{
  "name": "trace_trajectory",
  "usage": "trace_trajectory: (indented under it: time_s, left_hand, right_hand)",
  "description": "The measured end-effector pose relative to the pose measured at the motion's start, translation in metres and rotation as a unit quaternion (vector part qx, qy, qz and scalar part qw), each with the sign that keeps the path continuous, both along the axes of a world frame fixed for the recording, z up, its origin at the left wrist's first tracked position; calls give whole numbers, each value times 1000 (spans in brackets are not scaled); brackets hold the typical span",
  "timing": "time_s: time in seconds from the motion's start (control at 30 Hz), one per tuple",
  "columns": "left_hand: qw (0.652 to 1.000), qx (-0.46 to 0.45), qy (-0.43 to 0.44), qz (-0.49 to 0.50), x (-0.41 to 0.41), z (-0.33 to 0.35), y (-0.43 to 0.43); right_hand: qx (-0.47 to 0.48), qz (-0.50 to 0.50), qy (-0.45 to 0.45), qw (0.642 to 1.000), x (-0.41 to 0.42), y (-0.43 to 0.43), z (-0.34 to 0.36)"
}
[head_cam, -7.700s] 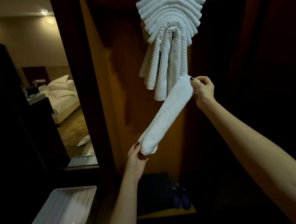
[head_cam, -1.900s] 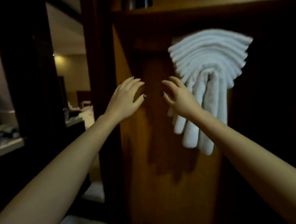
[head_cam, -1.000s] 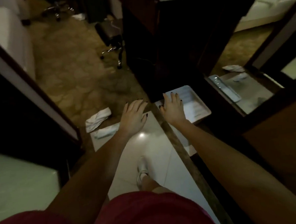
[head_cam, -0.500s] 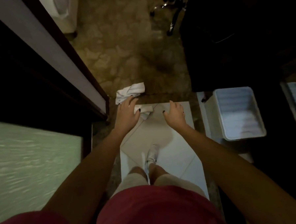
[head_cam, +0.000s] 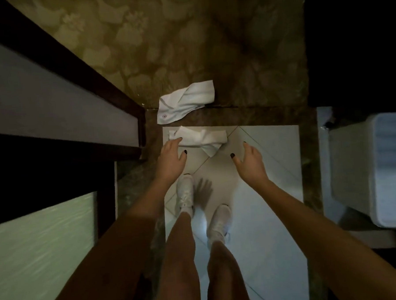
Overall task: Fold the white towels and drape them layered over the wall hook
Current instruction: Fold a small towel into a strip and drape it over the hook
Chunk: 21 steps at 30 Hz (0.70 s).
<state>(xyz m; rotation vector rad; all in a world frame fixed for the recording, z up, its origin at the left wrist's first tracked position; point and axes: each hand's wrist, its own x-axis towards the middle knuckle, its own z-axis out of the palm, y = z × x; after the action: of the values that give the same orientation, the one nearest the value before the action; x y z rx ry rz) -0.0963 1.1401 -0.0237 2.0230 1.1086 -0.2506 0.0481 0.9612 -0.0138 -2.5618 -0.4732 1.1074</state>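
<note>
Two crumpled white towels lie on the floor ahead of my feet. The nearer towel (head_cam: 203, 139) is on the pale tile; the farther towel (head_cam: 185, 102) straddles the dark threshold and the patterned carpet. My left hand (head_cam: 171, 160) reaches down with fingers spread, its fingertips at the nearer towel's left end; whether they touch it I cannot tell. My right hand (head_cam: 250, 162) hovers with relaxed fingers just right of that towel, holding nothing. The wall hook and the hung towels are out of view.
A white plastic bin (head_cam: 372, 170) stands at the right edge. A dark wooden door frame (head_cam: 102, 86) runs along the left, with a frosted glass panel (head_cam: 43, 245) below it. My white shoes (head_cam: 185, 194) stand on the tile floor (head_cam: 263, 192).
The view swung from the hung towels down to the floor. Both hands dropped toward the nearer towel, and I stepped closer to it.
</note>
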Motion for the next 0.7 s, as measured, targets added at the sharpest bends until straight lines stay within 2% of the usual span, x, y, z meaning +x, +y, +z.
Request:
trace_trajectory:
  time_s: [0.13, 0.27, 0.43, 0.57, 0.7]
  left_hand:
    - [988, -57, 5, 141, 26, -116, 36]
    - [992, -68, 17, 109, 30, -215, 56]
    - [994, -50, 23, 97, 43, -324, 83]
    - [993, -41, -9, 112, 58, -388, 102]
    - [986, -68, 12, 153, 67, -431, 111]
  right_hand:
    - [6, 35, -14, 999, 23, 23, -119]
    - [-7, 25, 0, 1000, 37, 40, -220]
    - [1, -63, 35, 997, 60, 62, -332]
    - [28, -133, 33, 990, 68, 73, -400]
    - [52, -201, 22, 978, 65, 78, -440]
